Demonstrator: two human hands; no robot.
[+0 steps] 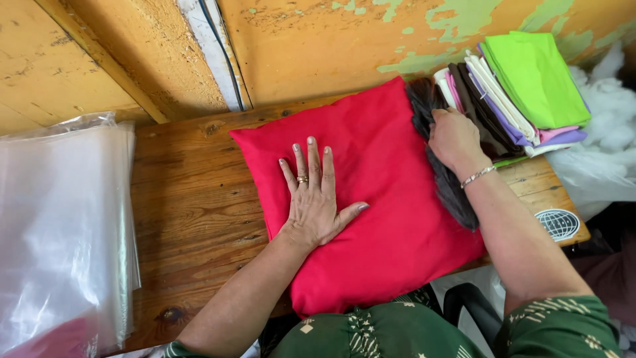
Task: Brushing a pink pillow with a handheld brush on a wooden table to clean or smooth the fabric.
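A: Plastic bags [63, 232], clear and stacked, lie at the far left of a wooden table [192, 199]. What comes next, moving right?

B: A red cushion [391, 219] sits mid-table, its near corner hanging over the edge towards the person. The left hand [317, 199] lies flat on it, fingers spread, palm pressing down, gripping nothing.

A: And the right hand [454, 136]?

B: It rests at the cushion's right edge, fingers curled over a dark furry piece [437, 152] that runs along that side. The grip looks closed on the fur, though the fingertips are hidden, so I can't be sure how firmly.

A: How would the cushion handle?

B: I'd judge it soft and light; it looks plump and the cloth is smooth, so it may slide on the wood. Best taken by a corner or by pinching an edge seam, with a flat palm to steady it.

A: Anything further right?

B: A pile of folded fabrics [517, 93], green on top, then white stuffing [609, 132] at the far right.
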